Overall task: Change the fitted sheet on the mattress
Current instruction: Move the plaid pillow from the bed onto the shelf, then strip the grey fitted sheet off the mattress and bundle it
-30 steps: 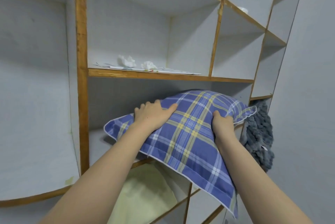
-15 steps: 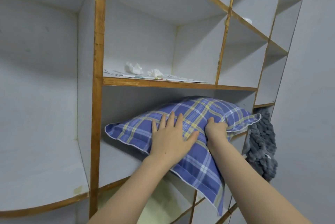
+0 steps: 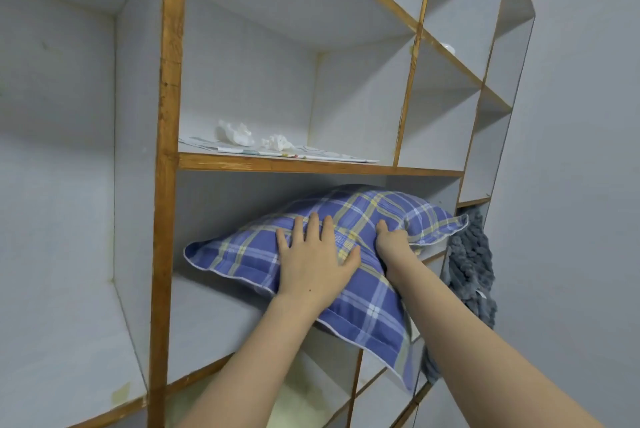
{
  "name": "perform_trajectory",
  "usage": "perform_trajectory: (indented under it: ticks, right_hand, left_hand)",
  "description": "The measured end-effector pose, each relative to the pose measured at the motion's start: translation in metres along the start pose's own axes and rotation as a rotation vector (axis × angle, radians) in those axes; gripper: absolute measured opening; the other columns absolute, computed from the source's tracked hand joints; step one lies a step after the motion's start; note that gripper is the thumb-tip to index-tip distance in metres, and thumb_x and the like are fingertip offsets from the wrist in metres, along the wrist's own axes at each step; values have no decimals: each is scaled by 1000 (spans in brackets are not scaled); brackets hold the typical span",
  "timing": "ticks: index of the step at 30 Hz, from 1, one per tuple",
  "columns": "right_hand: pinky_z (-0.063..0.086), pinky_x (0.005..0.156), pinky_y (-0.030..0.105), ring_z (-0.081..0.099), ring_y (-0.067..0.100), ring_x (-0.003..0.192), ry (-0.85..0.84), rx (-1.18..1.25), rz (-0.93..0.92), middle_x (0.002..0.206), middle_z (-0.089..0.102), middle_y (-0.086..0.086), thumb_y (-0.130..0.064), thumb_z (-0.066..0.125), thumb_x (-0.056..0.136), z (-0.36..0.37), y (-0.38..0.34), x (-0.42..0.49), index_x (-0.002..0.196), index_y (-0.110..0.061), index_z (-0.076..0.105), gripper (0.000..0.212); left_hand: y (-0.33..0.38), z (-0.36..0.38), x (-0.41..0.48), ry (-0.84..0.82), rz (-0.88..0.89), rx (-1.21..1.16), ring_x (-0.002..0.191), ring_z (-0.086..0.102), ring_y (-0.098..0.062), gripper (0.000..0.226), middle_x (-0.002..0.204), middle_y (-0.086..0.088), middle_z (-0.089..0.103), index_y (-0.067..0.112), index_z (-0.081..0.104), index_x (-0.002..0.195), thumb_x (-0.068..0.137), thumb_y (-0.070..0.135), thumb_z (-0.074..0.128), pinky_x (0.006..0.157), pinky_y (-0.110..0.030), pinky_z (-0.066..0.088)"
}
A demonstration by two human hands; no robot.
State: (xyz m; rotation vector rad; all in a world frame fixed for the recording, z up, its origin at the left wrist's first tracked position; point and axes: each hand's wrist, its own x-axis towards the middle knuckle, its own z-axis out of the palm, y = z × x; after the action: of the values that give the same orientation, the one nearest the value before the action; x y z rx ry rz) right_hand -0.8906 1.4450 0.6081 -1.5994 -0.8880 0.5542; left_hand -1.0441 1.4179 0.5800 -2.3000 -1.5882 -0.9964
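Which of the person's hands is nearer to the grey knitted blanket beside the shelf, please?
Right. The right hand grips the plaid pillow just left of the grey blanket; the left hand lies flat on the pillow's middle, farther left.

A single wide-angle camera, worn on the head, faced forward into a white shelf unit (image 3: 166, 185) at arm's reach, roughly level with the board carrying crumpled tissues (image 3: 239, 133). Compartments toward 12 o'clock showed their undersides and those toward 6 o'clock their tops. Both forearms ran in from 6 o'clock, the left hand (image 3: 313, 265) and right hand (image 3: 393, 242) just below centre on a plaid pillow (image 3: 360, 206). Bare wall (image 3: 581, 150) filled 3 o'clock.
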Motion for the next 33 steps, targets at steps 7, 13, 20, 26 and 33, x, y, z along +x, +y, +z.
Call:
perform_trajectory:
  ticks: [7,13,20,26,33]
  right_hand:
    - [27,113,51,34,41,136,74,-109,53,149,34,25,-51,38,98,36,11,-4,147,1,24,73]
    - [31,114,45,32,31,141,-143,-4,80,159,22,10,-58,32,99,-7,10,-22,156,-15,-1,79]
    - [30,92,-2,46,9,123,-57,-314,-382,142,49,14,-6,47,100,-126,55,-60,139,2,43,41]
    - [27,94,-2,48,4,123,214,-515,-299,139,52,-5,-20,48,100,-273,171,-132,143,-17,44,44]
    - [38,92,12,50,3,121,632,-442,211,138,53,-9,-34,43,102,-413,341,-312,140,-21,49,41]
  left_hand:
    - [-36,2,-4,-15,60,-20,149,6,-23,76,162,0,11,25,14,153,91,68,18,118,-50,5]
    - [15,-14,-16,17,189,-13,148,11,-22,56,160,-4,17,13,18,152,101,31,30,118,-52,6]
    - [150,-11,-55,-14,402,-195,144,21,-14,45,154,3,32,18,38,144,100,23,29,116,-36,11]
    - [251,35,-145,-168,722,-495,111,58,-18,32,121,3,62,17,67,110,90,25,43,85,-34,47]
    - [359,115,-301,-693,998,-637,118,52,-14,36,132,10,52,24,55,127,99,40,38,89,-31,45]
